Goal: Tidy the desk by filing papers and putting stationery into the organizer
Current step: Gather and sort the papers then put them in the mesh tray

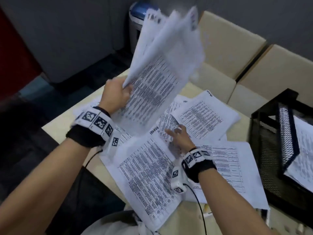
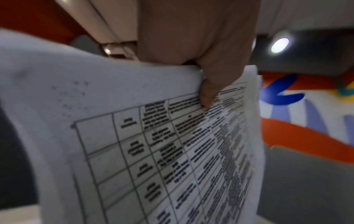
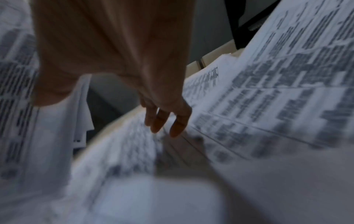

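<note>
My left hand (image 1: 118, 94) grips the edge of a stack of printed sheets (image 1: 162, 68) and holds it raised above the desk, blurred at its top. In the left wrist view the thumb (image 2: 208, 91) pinches the same stack of sheets (image 2: 153, 144). My right hand (image 1: 177, 134) reaches over the loose printed papers (image 1: 152, 170) spread on the desk, fingers straight and just above or touching them; in the right wrist view the fingertips (image 3: 176, 128) hang over the papers (image 3: 268, 98). A black mesh organizer (image 1: 264, 150) with papers inside stands at the right.
The beige desk (image 1: 55, 126) ends at the left, with dark floor beyond. Beige partition panels (image 1: 228, 48) stand behind the desk. A bin with a blue lid (image 1: 137, 14) stands at the back. A cable (image 1: 201, 209) trails from my right wrist.
</note>
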### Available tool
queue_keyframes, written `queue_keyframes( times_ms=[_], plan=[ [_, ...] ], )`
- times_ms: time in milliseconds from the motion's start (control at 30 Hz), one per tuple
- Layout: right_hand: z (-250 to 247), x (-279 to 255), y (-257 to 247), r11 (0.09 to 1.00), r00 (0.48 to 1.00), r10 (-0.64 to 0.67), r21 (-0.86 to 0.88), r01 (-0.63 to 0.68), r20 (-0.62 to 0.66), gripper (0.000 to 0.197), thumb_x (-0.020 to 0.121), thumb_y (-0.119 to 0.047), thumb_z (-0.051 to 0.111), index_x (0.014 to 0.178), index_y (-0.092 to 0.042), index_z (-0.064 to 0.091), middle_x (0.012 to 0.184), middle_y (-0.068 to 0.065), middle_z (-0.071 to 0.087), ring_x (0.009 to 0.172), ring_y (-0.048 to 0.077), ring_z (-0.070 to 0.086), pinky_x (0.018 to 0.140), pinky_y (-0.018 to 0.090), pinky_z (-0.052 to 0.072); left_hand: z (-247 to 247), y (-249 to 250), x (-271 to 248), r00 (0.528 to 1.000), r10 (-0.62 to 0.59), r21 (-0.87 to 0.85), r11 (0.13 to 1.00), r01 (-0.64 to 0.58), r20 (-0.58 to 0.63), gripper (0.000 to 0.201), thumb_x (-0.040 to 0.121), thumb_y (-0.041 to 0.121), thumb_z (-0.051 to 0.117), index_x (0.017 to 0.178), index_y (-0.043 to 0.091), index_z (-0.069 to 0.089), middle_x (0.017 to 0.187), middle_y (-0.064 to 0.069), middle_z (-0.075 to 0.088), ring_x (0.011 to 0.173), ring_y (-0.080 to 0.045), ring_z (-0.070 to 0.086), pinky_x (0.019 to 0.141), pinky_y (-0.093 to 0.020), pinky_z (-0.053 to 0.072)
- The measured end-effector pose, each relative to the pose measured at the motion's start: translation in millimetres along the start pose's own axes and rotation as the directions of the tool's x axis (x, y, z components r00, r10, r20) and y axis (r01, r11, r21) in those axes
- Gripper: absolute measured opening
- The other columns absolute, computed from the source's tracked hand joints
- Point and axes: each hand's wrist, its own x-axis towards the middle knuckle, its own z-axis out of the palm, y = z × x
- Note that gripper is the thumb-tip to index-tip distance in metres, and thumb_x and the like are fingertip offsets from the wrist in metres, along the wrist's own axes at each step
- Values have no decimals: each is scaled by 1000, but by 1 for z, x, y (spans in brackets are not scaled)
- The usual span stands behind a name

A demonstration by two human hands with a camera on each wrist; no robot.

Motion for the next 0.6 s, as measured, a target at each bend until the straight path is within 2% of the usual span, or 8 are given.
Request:
queue_keyframes(
  times_ms=[100,167,233,300,333,400,500,600],
  plan=[
    [-22,-16,-51,957,989,-145,250,145,-17,73,85,-29,61,144,-12,21,143,5,40,131,25,39,105,40,35,-22,37,3,978,202,-230,951,-208,-48,18,82,8,50,69,-3,55,62,-11,47,51,-6,39,49,-20,31],
    [-40,-35,-90,872,942,-311,356,336,-128,39,84,-11,62,120,-4,47,103,-8,63,107,22,53,83,27,41,-31,60,4,963,257,-345,900,-267,-76,21,81,11,54,60,8,52,57,7,47,46,0,35,47,-15,27],
    [-57,-59,-122,713,874,-400,506,485,-275,19,71,-3,69,82,-12,55,64,-11,60,74,15,52,67,24,39,-34,73,5,961,269,-435,859,-271,-68,22,82,16,57,61,13,53,58,14,51,51,-1,40,50,-21,34],
    [-70,-82,-140,573,782,-458,532,623,-423,23,67,2,66,72,-18,56,70,-2,56,73,15,51,72,27,43,-30,78,2,957,286,-513,815,-270,-49,13,83,19,60,81,6,62,77,-3,60,69,-16,53,61,-31,48],
    [-73,-93,-143,547,742,-479,501,671,-470,25,69,4,66,75,-17,55,76,0,54,76,15,52,77,29,45,-27,78,-1,959,282,-559,793,-243,-16,17,83,21,61,94,7,62,88,-8,63,79,-19,58,72,-37,54],
    [-75,-103,-135,559,695,-533,416,717,-483,25,72,3,68,87,-12,54,83,-3,58,80,10,58,80,26,48,-18,74,-8,963,251,-649,749,-133,93,42,79,29,69,112,6,57,103,-8,64,95,-18,64,86,-34,57],
    [-68,-102,-107,591,698,-525,381,711,-487,41,74,6,69,110,-2,51,90,0,64,78,3,65,74,20,53,-4,67,-20,977,177,-740,672,-31,119,80,56,49,80,116,5,52,112,-14,64,104,-21,65,92,-34,54],
    [-54,-92,-78,663,743,-435,377,646,-509,41,74,8,69,101,-16,50,93,1,62,80,5,63,76,21,53,14,61,-29,994,68,-734,679,14,82,60,52,49,82,98,27,50,105,-8,57,98,-22,57,91,-42,49]
  ],
)
